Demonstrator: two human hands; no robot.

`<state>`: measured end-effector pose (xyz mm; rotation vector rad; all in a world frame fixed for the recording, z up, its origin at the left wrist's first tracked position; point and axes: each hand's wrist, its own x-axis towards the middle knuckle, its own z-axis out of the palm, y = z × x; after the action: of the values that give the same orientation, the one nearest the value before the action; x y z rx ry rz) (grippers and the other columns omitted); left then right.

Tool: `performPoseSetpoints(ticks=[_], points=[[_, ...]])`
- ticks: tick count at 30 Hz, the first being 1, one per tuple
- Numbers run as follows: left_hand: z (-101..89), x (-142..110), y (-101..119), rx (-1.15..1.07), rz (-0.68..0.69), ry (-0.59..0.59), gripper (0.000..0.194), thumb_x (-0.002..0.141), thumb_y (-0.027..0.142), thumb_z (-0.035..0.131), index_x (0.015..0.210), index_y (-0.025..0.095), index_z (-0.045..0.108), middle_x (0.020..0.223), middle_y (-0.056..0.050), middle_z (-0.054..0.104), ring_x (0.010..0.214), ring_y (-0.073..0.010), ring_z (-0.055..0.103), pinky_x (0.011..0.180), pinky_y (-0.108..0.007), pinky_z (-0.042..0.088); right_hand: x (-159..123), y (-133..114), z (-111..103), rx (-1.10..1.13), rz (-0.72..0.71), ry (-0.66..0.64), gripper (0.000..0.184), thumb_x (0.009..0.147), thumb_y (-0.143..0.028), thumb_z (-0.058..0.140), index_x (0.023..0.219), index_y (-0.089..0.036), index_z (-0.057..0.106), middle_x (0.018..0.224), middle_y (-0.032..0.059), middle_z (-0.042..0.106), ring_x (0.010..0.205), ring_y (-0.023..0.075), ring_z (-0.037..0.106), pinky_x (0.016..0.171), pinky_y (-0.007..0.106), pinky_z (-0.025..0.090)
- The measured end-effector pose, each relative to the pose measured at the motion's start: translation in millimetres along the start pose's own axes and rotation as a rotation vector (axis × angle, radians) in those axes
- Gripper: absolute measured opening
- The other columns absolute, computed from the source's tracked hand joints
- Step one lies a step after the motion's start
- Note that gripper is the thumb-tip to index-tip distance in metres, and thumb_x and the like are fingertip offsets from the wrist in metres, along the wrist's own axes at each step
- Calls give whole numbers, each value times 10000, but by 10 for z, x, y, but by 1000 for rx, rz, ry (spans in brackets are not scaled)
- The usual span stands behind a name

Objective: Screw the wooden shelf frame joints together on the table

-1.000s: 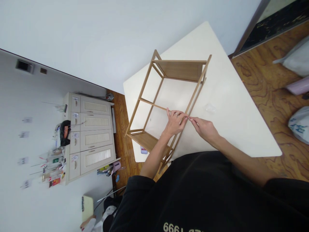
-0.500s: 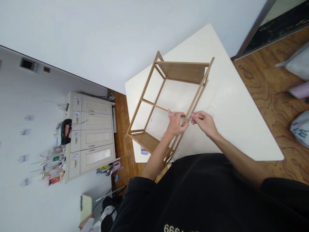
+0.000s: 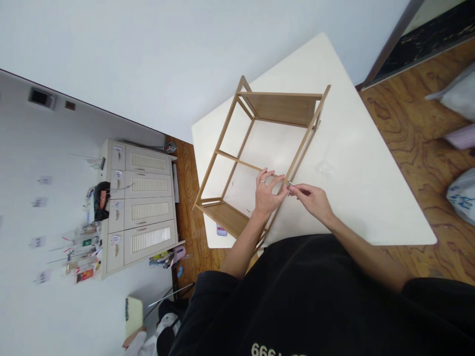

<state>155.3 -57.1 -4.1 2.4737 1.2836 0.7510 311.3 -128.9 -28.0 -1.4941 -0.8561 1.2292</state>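
Observation:
A light-brown wooden rack frame [image 3: 299, 154] with slatless shelf panels lies tipped on the white table [image 3: 352, 163]. My left hand [image 3: 266, 198] is at the joint where the thin crossbar [image 3: 245, 163] meets the near long rail; its fingers lie along the crossbar and the thumb presses at the rail. On the rail's outer side, my right hand [image 3: 313, 201] pinches a thin silvery hex key [image 3: 291, 183] against the same joint. The screw or hole there is too small to make out.
A small clear plastic bag [image 3: 325, 167] lies right of the rack. A phone-like purple item [image 3: 221, 230] rests at the table's left edge, with small bits inside the frame. A white cabinet [image 3: 143, 198] stands left; bags [image 3: 462, 195] sit on the floor at right. Part of another person shows bottom left.
My right hand has shifted slightly down and turned, and the hex key's angle at the rail has changed. My left fingers have spread somewhat along the crossbar.

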Motion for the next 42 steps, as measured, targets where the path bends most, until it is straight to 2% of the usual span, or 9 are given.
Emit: performPoseSetpoints(ticks=[5,10,14,20,24,29,35,39,42], points=[[-15,-90,29,44,22,-11,334,973,298,576,1274,158,614,1402,-148,586,1516,-278,346,1182,-491,454,-3,-224,37,256,125,-40,609,682,-634,829,1078,-225,615,673,13,724,623,193,698,632,322,589],[-56,-149,10,64,50,-87,427,994,279,526,1398,141,528,1535,-167,479,1562,-274,234,1220,-513,396,16,-240,87,359,152,-43,472,697,-601,837,873,-211,638,680,25,719,634,163,690,667,294,581],[-44,-182,27,53,25,-114,461,992,261,500,1441,153,481,1584,-158,418,1571,-269,203,1228,-524,381,23,-239,92,461,195,-17,407,771,-576,785,884,-200,679,849,77,771,744,179,729,725,307,590],[22,-180,109,64,-14,-49,426,982,242,509,1392,128,505,1556,-177,457,1566,-271,218,1224,-512,396,41,-239,15,248,65,-8,421,813,-587,734,948,-188,733,891,94,777,789,212,727,706,333,590],[21,-164,138,84,-10,-20,362,977,260,540,1314,130,558,1502,-180,518,1548,-272,277,1211,-505,419,138,-182,-46,43,-14,105,432,826,-614,697,919,-196,755,893,92,774,755,212,710,665,334,592],[22,-155,151,96,-15,9,329,976,271,557,1276,139,585,1493,-170,532,1534,-266,313,1202,-488,433,220,-169,-37,148,-44,132,577,777,-543,782,1223,-214,623,750,14,748,666,192,704,688,340,607],[40,-162,138,101,-41,-12,326,974,274,561,1271,144,592,1488,-162,538,1532,-258,320,1210,-489,422,209,-79,-12,159,-4,118,403,840,-590,696,900,-192,712,866,85,768,766,210,730,800,388,616],[45,-168,130,107,-63,-42,334,981,289,562,1279,140,595,1496,-176,526,1530,-268,323,1214,-510,407,183,31,-71,171,-4,20,430,798,-576,746,999,-196,732,933,81,776,854,226,741,858,409,609],[49,-170,126,100,-82,-59,343,979,302,580,1285,148,599,1506,-177,518,1522,-268,341,1221,-512,394,146,95,-111,50,-25,-38,436,781,-582,757,994,-202,755,878,69,775,796,223,730,831,403,604]])
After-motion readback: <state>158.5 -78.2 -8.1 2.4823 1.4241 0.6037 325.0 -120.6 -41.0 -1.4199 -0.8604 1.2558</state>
